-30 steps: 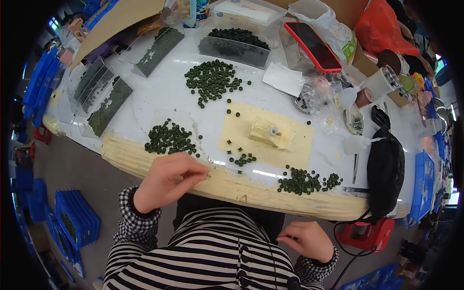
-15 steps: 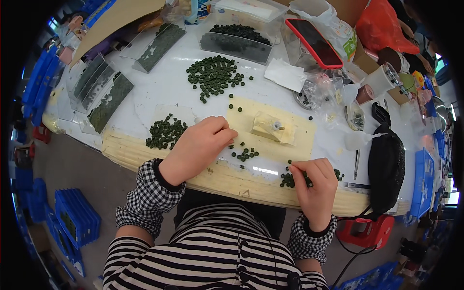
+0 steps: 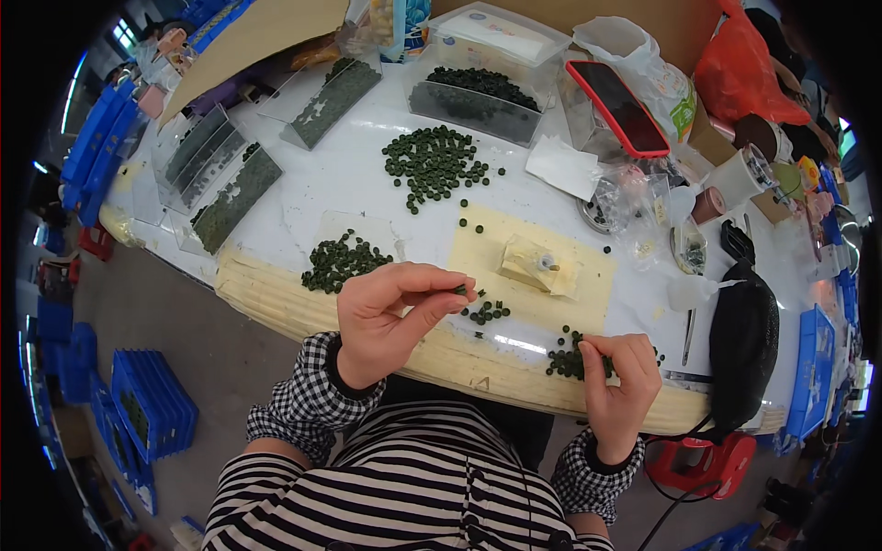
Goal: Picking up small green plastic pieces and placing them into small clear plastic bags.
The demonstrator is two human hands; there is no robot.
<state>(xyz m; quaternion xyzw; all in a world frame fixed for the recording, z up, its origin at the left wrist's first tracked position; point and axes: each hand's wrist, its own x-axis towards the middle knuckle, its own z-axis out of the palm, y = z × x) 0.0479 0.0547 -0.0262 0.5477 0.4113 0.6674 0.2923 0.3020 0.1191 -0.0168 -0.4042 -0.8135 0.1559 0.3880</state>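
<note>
My left hand [image 3: 386, 317] is closed in a pinch, with a small dark green disc [image 3: 461, 289] between thumb and fingertips. It hovers above a few scattered green pieces [image 3: 487, 314] near the table's front. At the right, my right hand [image 3: 625, 381] also pinches at the edge of a small pile of green discs [image 3: 562, 364]; what its fingertips hold, if anything, is too small to make out. Between and beyond the hands, a cream block with a small metal peg [image 3: 537, 264] stands on a pale yellow sheet [image 3: 473, 241]. Another pile of green pieces [image 3: 342, 262] lies left of my left hand.
A larger heap of green discs [image 3: 432, 165] lies farther back. Clear bins of green pieces [image 3: 237, 197] stand at the left, another box [image 3: 478, 115] behind. A red-edged phone [image 3: 617, 108], white tissue [image 3: 562, 167], tweezers [image 3: 689, 338] and a black pouch [image 3: 744, 340] occupy the right.
My left hand has lifted and turned, so the disc in its fingertips now shows. My right hand remains by the small pile. The whole view has shifted slightly.
</note>
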